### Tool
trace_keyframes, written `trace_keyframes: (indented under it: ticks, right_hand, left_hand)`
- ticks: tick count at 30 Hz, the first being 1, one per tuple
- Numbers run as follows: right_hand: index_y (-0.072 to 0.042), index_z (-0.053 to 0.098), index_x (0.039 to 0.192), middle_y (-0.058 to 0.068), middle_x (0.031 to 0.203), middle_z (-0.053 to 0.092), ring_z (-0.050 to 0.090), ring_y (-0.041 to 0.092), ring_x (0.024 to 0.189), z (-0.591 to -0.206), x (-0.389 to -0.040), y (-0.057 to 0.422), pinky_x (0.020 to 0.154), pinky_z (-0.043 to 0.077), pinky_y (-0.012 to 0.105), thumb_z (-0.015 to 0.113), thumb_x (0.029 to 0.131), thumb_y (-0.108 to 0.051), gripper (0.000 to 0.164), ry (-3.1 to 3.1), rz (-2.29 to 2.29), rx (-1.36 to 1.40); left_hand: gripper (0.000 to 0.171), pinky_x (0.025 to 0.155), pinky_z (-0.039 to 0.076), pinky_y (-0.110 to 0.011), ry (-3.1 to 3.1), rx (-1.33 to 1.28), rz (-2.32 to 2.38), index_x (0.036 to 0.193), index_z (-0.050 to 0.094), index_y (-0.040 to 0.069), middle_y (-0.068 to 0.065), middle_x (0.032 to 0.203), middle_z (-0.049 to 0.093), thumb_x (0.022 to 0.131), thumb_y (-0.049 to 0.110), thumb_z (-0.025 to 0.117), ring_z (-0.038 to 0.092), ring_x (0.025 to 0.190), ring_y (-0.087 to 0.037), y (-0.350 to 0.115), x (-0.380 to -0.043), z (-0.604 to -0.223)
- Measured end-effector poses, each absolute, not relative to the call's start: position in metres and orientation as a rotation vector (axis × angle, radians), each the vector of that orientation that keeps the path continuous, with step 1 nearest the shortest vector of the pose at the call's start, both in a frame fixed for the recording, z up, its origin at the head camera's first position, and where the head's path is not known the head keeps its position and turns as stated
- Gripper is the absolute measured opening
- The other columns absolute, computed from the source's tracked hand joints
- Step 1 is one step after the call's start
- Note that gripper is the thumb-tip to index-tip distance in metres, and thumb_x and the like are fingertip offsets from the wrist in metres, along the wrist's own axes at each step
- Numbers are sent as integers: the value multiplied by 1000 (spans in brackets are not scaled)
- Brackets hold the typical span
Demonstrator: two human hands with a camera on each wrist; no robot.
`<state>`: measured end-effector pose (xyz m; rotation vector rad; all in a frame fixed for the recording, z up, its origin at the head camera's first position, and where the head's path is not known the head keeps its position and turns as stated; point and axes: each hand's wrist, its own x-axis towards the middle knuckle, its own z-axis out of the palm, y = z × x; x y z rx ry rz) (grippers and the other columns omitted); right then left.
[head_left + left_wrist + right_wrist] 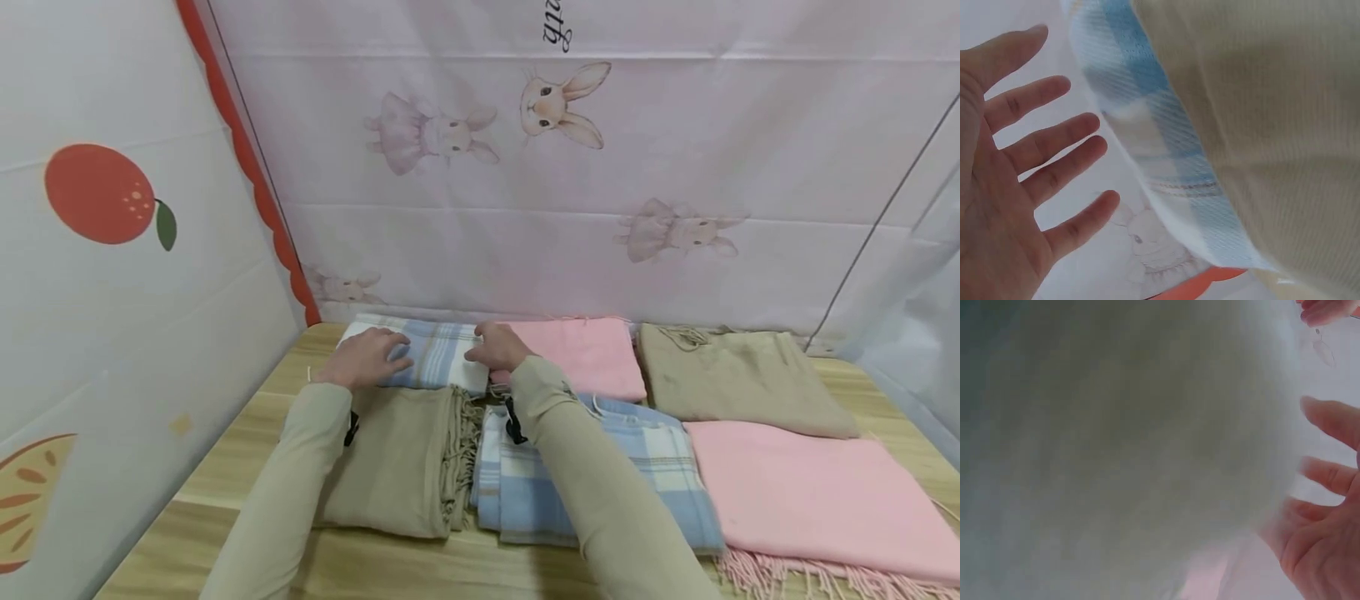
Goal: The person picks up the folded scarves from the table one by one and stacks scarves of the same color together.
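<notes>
A folded blue-and-white plaid scarf (431,354) lies at the back left. Over its left end my left hand (365,357) spreads its fingers, and the left wrist view shows the palm with nothing in it. My right hand (498,346) hovers by the scarf's right end, where it borders a folded pink scarf (581,358). Loosely parted fingers of that hand appear in the right wrist view, beside a blurred pale cloth (1129,450). Below my left wrist lies a fringed beige scarf (397,467). Under my right forearm is a second plaid scarf (652,467), partly covered by the sleeve.
Another beige scarf (742,375) lies at the back right, with a second pink scarf (817,500) before it, its fringe toward the front. All rest on a wooden table (217,508). A rabbit-print curtain (450,233) hangs behind, a fruit-print one (150,317) at left.
</notes>
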<state>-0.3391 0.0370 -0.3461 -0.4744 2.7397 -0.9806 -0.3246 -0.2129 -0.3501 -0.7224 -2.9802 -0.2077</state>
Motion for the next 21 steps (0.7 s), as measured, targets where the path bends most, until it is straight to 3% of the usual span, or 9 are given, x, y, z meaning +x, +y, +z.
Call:
trace_keyframes:
  ticks: [4,7,9,13,16,21]
  right_hand:
    - [6,44,148,26,145,49,61,33,114,-346,-340,32,87,55,38,61,100,-17,56,2748,-1035,-388]
    - [7,50,141,26,128,58,64,27,88,-348,-340,27,67,55,34,62,100,-15,49,2752,-1055,-343]
    - [8,49,139,24,113,61,58,22,69,-351,-340,23,55,50,31,63,100,-15,48,2726,-1050,-333]
    - [8,29,153,18,91,57,42,16,49,-358,-338,18,43,38,29,64,100,-17,68,2652,-1054,-314]
    - [8,16,158,19,88,60,40,15,46,-360,-339,17,43,36,28,66,100,-18,81,2651,-1083,-263]
    - [7,20,157,24,112,62,57,22,68,-360,-340,18,57,45,33,65,100,-20,78,2684,-1084,-228]
  left_hand:
    - [44,101,46,-55,-3002,-711,-251,133,63,-2,-25,135,60,101,28,65,57,122,-42,-216,-330,-348]
    - [45,103,44,-56,-3023,-708,-266,133,61,-6,-28,135,58,101,26,63,56,122,-44,-220,-334,-347]
    - [46,103,43,-56,-3048,-687,-263,133,59,-8,-29,134,58,102,26,62,54,123,-46,-225,-335,-347]
    - [49,105,41,-57,-3106,-637,-258,136,56,-10,-32,136,55,102,26,61,51,126,-48,-233,-336,-350]
    - [51,105,40,-58,-3116,-625,-293,138,53,-10,-33,138,52,103,27,59,49,128,-49,-235,-339,-352]
    - [55,107,38,-60,-3123,-548,-364,142,47,-12,-36,141,48,104,28,55,44,132,-50,-237,-344,-354]
